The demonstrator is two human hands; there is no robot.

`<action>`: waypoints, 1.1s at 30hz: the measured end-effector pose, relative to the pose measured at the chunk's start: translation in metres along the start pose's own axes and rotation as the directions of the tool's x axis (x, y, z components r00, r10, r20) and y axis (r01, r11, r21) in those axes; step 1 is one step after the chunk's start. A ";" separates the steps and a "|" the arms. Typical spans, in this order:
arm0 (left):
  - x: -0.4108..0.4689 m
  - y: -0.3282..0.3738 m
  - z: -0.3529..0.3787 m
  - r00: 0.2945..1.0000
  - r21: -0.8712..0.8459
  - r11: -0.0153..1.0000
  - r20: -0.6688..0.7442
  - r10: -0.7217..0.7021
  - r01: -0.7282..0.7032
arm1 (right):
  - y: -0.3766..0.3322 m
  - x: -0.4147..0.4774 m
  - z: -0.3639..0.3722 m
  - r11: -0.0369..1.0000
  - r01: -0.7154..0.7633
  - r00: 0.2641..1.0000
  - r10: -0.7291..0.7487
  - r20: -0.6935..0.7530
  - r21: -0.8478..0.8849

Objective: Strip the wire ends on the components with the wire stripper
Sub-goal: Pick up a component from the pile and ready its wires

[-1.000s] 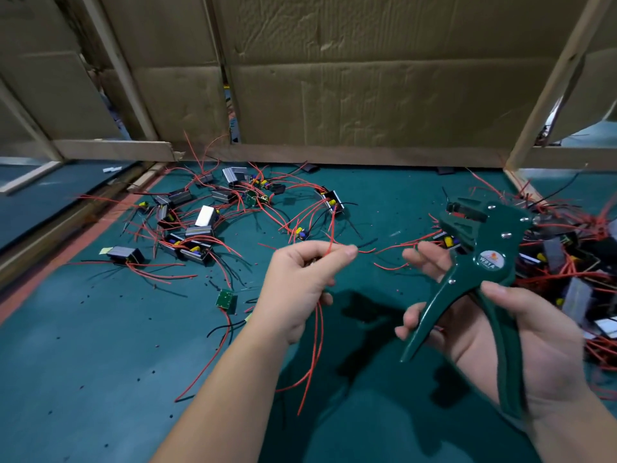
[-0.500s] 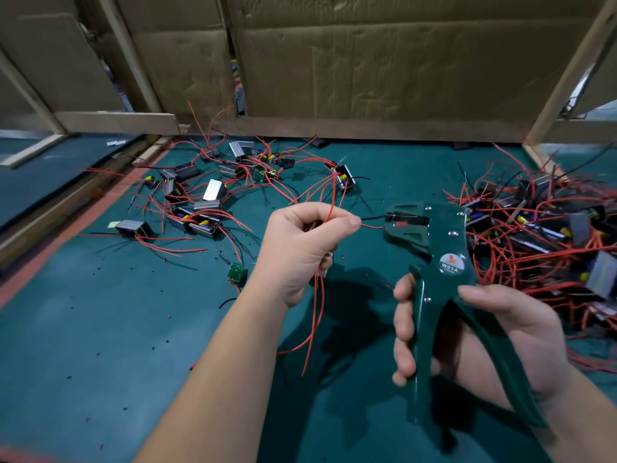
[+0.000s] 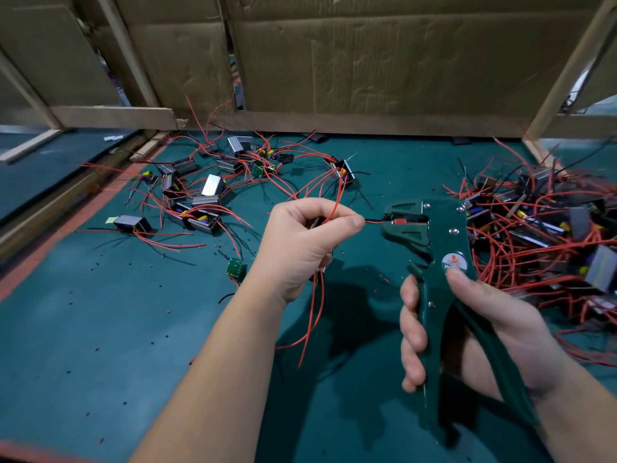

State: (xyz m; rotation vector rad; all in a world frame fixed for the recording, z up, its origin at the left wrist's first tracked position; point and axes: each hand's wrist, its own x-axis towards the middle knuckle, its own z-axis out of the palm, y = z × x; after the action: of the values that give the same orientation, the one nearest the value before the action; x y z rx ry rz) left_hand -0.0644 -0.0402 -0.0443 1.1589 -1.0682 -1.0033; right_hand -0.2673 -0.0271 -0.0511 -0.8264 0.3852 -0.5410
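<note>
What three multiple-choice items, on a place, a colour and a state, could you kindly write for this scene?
1. Where is the denser pile of components? A) at left B) at right C) in a bin
2. What colour is the stripper? A) green B) yellow C) red
3. What is the left hand doing? A) lying flat B) gripping the stripper C) pinching a wire
Answers: 1 B, the tangle lies beyond the right hand; 2 A, body and handles are green; 3 C, thumb and finger hold the wire at the stripper's mouth.

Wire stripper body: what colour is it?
The wire stripper is dark green; the head view shows it best.
</note>
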 end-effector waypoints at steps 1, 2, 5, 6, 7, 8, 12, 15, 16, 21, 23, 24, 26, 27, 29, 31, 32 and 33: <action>0.000 0.000 0.000 1.000 0.002 1.000 0.005 0.003 -0.003 | 0.000 0.000 0.000 1.000 0.005 1.000 -0.005 0.002 0.000; 0.000 0.000 0.000 1.000 0.004 1.000 0.010 0.006 -0.006 | 0.000 0.000 0.000 1.000 0.007 1.000 -0.007 0.005 0.000; 0.000 0.000 0.000 1.000 0.007 1.000 0.026 0.017 -0.018 | 0.000 0.001 0.000 1.000 0.001 1.000 -0.001 0.022 -0.001; 0.000 0.000 0.000 0.999 0.006 1.000 0.032 0.021 -0.021 | 0.000 0.001 -0.001 1.000 -0.001 1.000 0.001 0.026 -0.001; 0.000 0.000 0.000 0.999 0.005 1.000 0.037 0.025 -0.025 | 0.001 0.001 0.000 1.000 -0.001 1.000 0.001 0.024 -0.002; 0.000 0.000 0.000 0.999 0.004 1.000 0.041 0.027 -0.027 | 0.001 0.001 0.000 1.000 0.000 1.000 0.000 0.010 -0.007; 0.000 0.000 -0.001 0.999 0.025 0.999 0.042 0.034 -0.035 | 0.004 0.003 0.004 0.999 0.008 0.995 -0.012 -0.103 -0.040; -0.001 0.000 0.000 0.997 0.030 0.999 0.062 0.038 -0.040 | 0.008 0.004 0.009 0.998 0.028 0.983 -0.038 -0.180 -0.057; -0.002 0.001 0.001 0.996 -0.008 0.999 0.082 0.033 -0.032 | 0.009 0.006 0.010 0.997 0.043 0.975 -0.055 -0.216 -0.060; -0.004 0.001 -0.002 0.972 -0.019 1.000 0.236 0.001 0.004 | 0.006 0.012 0.010 0.993 0.115 0.920 -0.117 -0.375 -0.029; -0.005 0.000 -0.001 0.965 0.034 0.999 0.260 0.012 -0.021 | 0.000 0.010 0.006 0.984 0.176 0.928 -0.157 -0.337 0.027; -0.005 0.000 -0.001 0.970 0.047 0.998 0.244 0.018 -0.030 | -0.004 0.008 0.003 0.975 0.213 0.930 -0.184 -0.318 0.058; -0.003 0.000 -0.002 0.982 0.102 0.994 0.186 0.020 -0.040 | -0.010 0.004 -0.002 0.964 0.238 0.948 -0.203 -0.243 0.121; -0.002 -0.001 -0.002 0.988 0.150 0.988 0.153 0.016 -0.039 | -0.012 0.002 -0.005 0.962 0.226 0.964 -0.198 -0.177 0.154; 0.001 -0.002 -0.003 0.995 0.226 0.973 0.094 0.031 -0.052 | -0.012 -0.001 -0.008 0.974 0.157 0.987 -0.151 -0.045 0.166; 0.001 -0.003 -0.002 0.996 0.263 0.961 0.056 0.074 -0.086 | -0.008 0.001 -0.007 0.993 0.056 0.998 -0.056 -0.005 0.105; 0.001 -0.003 -0.002 0.995 0.270 0.957 0.041 0.096 -0.103 | -0.004 0.002 -0.004 0.997 0.008 1.000 -0.007 -0.007 0.081; 0.001 -0.002 -0.001 0.993 0.268 0.956 0.028 0.118 -0.121 | -0.001 0.003 -0.001 0.997 -0.032 0.999 0.033 -0.007 0.073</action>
State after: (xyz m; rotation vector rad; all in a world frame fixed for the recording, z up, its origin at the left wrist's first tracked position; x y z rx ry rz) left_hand -0.0637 -0.0412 -0.0461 1.2905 -1.2980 -0.7870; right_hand -0.2657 -0.0306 -0.0515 -0.7466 0.3837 -0.5255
